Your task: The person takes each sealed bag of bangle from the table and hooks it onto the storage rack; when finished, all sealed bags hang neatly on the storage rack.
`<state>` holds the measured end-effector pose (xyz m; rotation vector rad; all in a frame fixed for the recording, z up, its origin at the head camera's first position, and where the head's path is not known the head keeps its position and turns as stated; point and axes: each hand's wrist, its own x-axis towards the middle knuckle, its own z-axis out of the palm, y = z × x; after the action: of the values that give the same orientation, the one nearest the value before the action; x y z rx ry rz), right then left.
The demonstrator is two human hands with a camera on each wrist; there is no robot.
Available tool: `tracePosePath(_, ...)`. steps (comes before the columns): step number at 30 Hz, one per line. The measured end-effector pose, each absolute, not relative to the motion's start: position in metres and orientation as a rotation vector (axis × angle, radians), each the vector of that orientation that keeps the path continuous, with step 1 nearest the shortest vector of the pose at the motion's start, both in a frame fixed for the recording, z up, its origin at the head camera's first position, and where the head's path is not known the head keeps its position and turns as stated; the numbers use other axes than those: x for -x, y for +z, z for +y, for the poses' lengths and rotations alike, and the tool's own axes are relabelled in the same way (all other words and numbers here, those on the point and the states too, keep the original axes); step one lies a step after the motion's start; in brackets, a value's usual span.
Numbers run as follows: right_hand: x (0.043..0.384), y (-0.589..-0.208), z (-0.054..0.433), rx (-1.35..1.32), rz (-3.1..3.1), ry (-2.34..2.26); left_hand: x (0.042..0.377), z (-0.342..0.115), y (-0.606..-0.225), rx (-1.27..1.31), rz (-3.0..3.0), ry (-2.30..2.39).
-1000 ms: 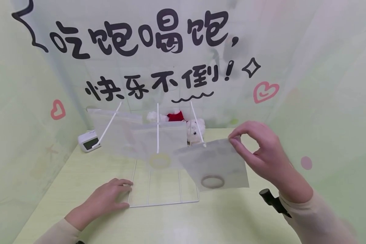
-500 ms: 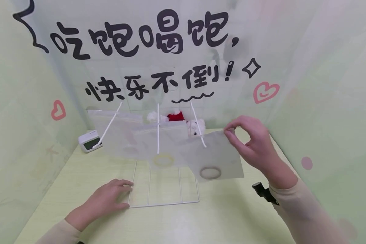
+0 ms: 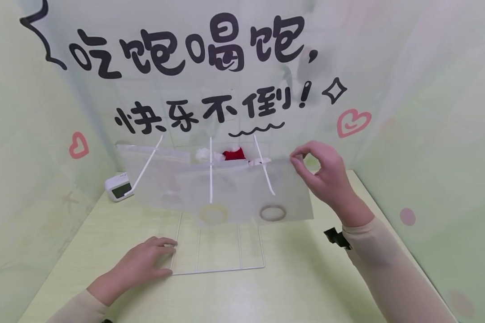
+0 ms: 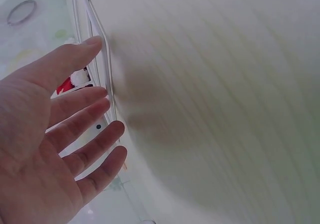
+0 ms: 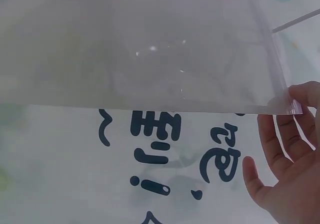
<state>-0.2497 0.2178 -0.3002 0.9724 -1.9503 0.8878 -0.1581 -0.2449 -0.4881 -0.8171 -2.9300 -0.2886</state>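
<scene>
A white wire rack stands on the table, its base wire (image 3: 218,270) toward the front and prongs (image 3: 211,184) pointing forward. My right hand (image 3: 325,179) pinches the upper right corner of a translucent plastic bag (image 3: 297,197), which holds a brown ring (image 3: 272,220). This bag's top edge crosses the right prong. A second bag (image 3: 226,179) with a pale yellow ring (image 3: 213,205) hangs at the middle prong, and a third bag (image 3: 157,179) at the left one. My left hand (image 3: 139,264) touches the base's left side with fingers extended; in the left wrist view, its fingertips meet the wire (image 4: 106,59).
A white digital timer (image 3: 118,187) stands at the back left of the table (image 3: 242,300). Behind the rack lies a white plush toy with red clothing (image 3: 234,154), partly covered by the bags. Printed cloth walls enclose the back and sides.
My right hand has moved up, back and left with the bag, bringing its top edge farther back along the right prong and over the plush toy's head. The left hand stays in place.
</scene>
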Motion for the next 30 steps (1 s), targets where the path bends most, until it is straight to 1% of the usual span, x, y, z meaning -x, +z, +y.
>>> tracePosePath(9,0.273,-0.308,0.216,-0.926,-1.96,0.887,0.158,-0.244,-0.485,0.811,-2.943,-0.277)
tracePosePath(17,0.282,-0.312,0.211,-0.897,-1.985,0.917,0.159,-0.245,-0.486,0.802,-2.95,-0.273)
tracePosePath(22,0.281,-0.315,0.213,-0.852,-2.01,0.914,0.159,-0.245,-0.487,0.799,-2.95,-0.281)
tracePosePath(30,0.262,-0.323,0.231,-0.781,-2.019,0.904,0.161,-0.247,-0.485,0.782,-2.855,-0.234)
